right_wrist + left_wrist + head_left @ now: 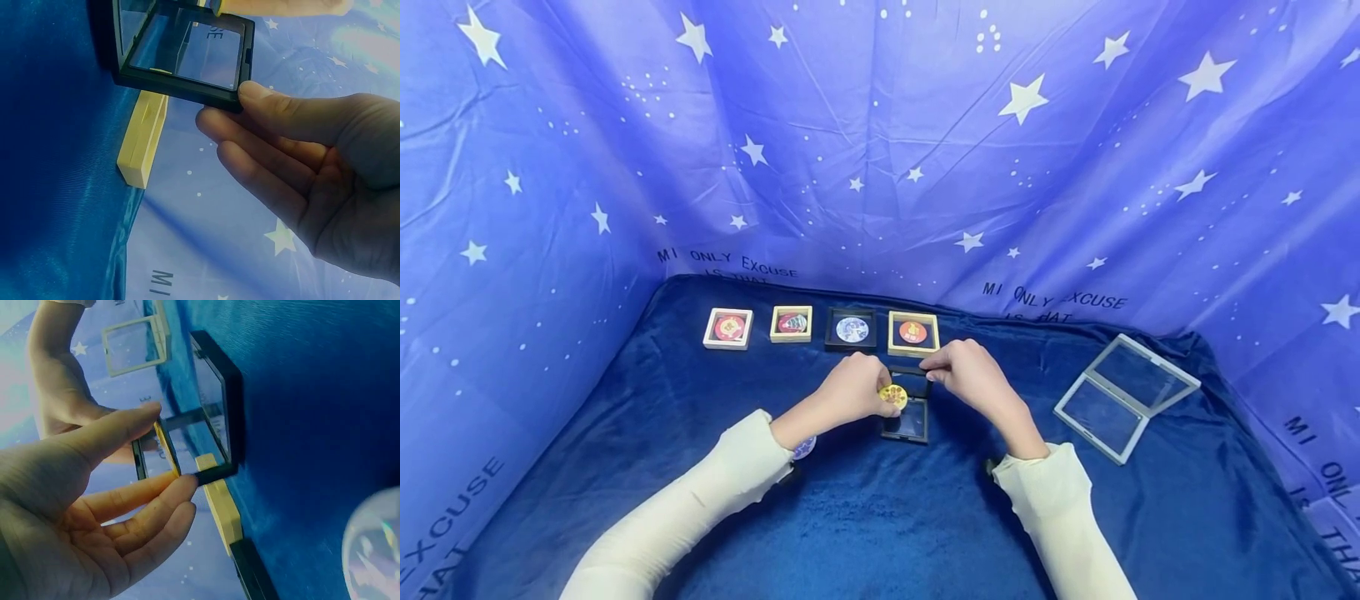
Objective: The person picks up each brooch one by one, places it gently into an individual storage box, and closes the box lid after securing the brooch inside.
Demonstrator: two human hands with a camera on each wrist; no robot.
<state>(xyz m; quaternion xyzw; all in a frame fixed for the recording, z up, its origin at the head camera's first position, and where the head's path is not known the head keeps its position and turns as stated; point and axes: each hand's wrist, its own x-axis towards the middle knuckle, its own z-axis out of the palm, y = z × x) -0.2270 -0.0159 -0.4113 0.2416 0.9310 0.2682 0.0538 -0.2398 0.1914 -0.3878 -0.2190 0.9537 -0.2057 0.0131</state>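
Note:
My left hand (850, 388) pinches a round yellow badge (892, 396) by its edge, between thumb and fingers. In the left wrist view the badge (167, 449) stands nearly edge-on beside a hinged black display frame (234, 406). That frame lies unfolded, one half flat on the cloth and the other raised, with clear film in both halves. At a corner of the raised half, my right hand (976, 382) grips the rim with thumb and fingertips, seen close in the right wrist view (300, 147). A bluish round badge (805, 448) lies partly hidden under my left wrist.
Behind my hands stand a pink frame (708, 340), two pale yellow frames (792, 337) (913, 351) and a black frame (852, 346), each with a round badge. A larger white frame (1101, 436) stands unfolded at right. Starry curtains (880, 125) enclose the blue cloth (880, 525).

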